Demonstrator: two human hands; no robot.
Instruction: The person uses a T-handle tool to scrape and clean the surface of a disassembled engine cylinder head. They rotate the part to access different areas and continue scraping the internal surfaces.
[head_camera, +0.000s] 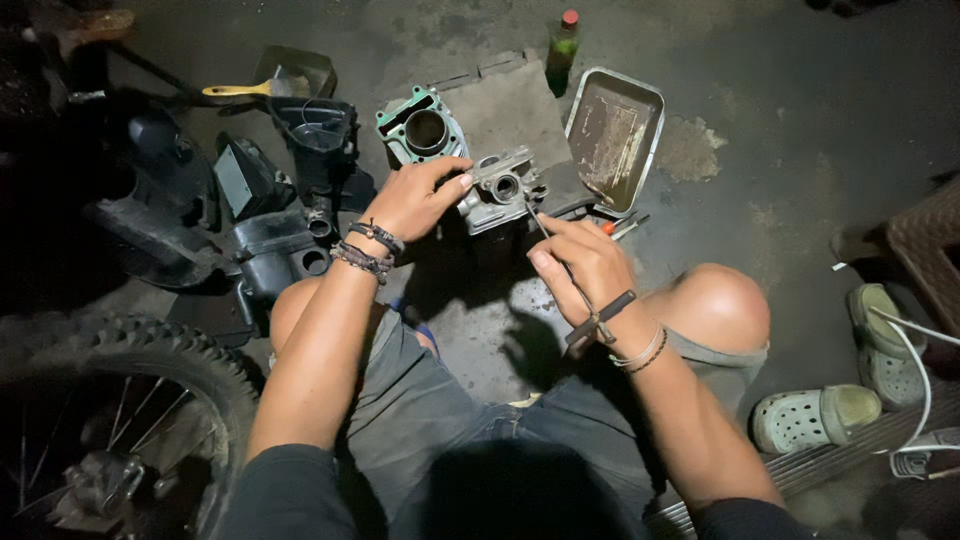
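The left hand (412, 198) is gripping the grey cast-metal cylinder head (497, 187) at centre frame, fingers curled over its top edge, apparently steadying it on the concrete floor (800, 160). The right hand (590, 265) is closed around a slim T-handle tool (590, 305), its tip reaching the head at eleven o'clock. A rectangular metal tray (650, 110) is lying at one o'clock

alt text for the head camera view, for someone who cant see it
A person crouched on a stained concrete floor steadies a metal engine cylinder head with the left hand while the right hand works a T-handle tool into it. A green-gasketed cylinder block, metal tray and motorcycle wheel lie around.
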